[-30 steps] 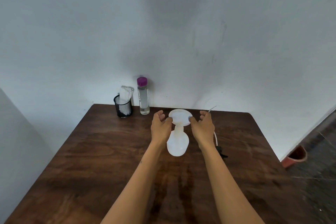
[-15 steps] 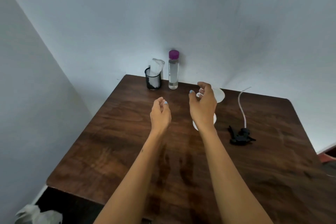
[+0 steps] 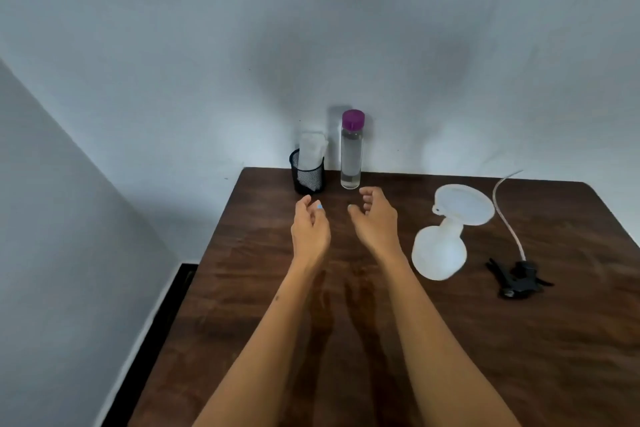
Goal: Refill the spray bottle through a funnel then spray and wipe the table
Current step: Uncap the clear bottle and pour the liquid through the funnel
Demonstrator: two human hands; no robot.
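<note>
My hands have left the funnel (image 3: 464, 206) on the spray bottle (image 3: 439, 255); left hand (image 3: 310, 230) and right hand (image 3: 376, 218), loosely curled and empty, reach toward the water bottle (image 3: 351, 152) at upper centre.

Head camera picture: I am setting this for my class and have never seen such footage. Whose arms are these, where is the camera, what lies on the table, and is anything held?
No machine here: these are a person's two bare arms, filmed by a wide-angle camera worn on the head, looking forward and down. The left hand and right hand hover over a dark wooden table, fingers loosely curled, holding nothing. At the back stand a clear water bottle with a purple cap and a black mesh cup with white cloth or paper in it. To the right stands a white spray bottle with a white funnel in its neck. Beside it lies the black spray head with its tube, taken off.
</note>
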